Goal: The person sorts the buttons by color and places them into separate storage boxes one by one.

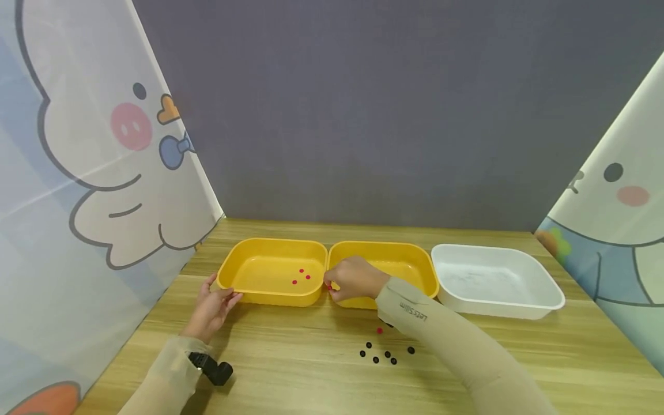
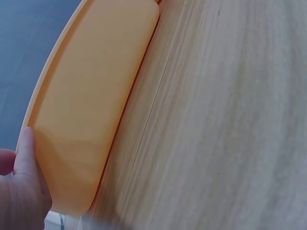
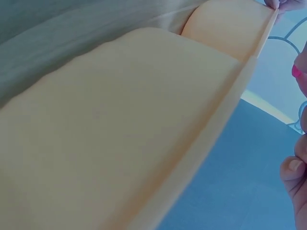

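At the left, my left hand [image 1: 210, 308] grips the near-left corner of the left yellow tray [image 1: 280, 300], its thumb [image 2: 27, 151] lying against the rim in the left wrist view. A small red button-like disc [image 3: 296, 71] is pinched between the fingertips of my right hand [image 1: 358, 279]. That hand is over the left end of the middle yellow tray [image 1: 384, 246], close to where both yellow trays meet. Inside the left tray lie 3 red discs [image 1: 301, 271]. On the table, one more red disc [image 1: 380, 331] lies below my right forearm, near several black discs [image 1: 387, 354].
A white tray [image 1: 498, 307] stands to the right, in line with the yellow ones. The wooden table [image 1: 290, 357] meets a grey panel [image 1: 363, 115] behind the trays. Cartoon-printed cloths [image 1: 104, 219] hang at both sides.
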### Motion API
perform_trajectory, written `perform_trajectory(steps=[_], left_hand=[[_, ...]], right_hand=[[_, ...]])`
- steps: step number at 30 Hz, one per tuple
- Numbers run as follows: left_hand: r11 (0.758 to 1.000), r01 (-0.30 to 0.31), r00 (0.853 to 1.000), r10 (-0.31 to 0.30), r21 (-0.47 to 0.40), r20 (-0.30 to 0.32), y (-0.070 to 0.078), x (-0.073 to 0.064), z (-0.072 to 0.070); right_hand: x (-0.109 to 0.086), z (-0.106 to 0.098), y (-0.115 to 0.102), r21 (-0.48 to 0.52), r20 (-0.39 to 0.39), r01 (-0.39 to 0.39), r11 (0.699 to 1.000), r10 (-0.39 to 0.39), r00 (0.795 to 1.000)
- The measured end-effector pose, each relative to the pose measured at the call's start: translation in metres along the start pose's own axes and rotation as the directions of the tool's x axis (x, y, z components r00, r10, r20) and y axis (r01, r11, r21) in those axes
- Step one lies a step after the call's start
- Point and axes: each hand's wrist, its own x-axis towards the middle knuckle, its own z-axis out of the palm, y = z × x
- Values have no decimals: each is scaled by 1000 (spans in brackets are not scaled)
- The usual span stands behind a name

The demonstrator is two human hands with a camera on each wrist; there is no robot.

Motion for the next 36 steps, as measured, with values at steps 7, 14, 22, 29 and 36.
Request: perform_trajectory(steps=[7, 14, 22, 29, 36], left_hand=[[1000, -6, 1000, 6, 11, -7, 0, 2, -2], [1000, -7, 1000, 7, 7, -17, -1, 3, -2], [1000, -6, 1000, 7, 19, -13, 0, 3, -2], [999, -21, 1000, 21, 28, -8, 0, 2, -4], [999, -23, 1000, 23, 35, 4, 0, 2, -2]], right_hand=[[8, -2, 3, -15, 23, 32, 999, -32, 999], [22, -6, 5, -4, 41, 2, 1000, -2, 999], [35, -4, 3, 12, 44, -26, 1000, 26, 999], [50, -5, 4, 44, 83, -31, 999, 27, 996], [66, -7, 8, 75, 143, -103, 992, 92, 986]])
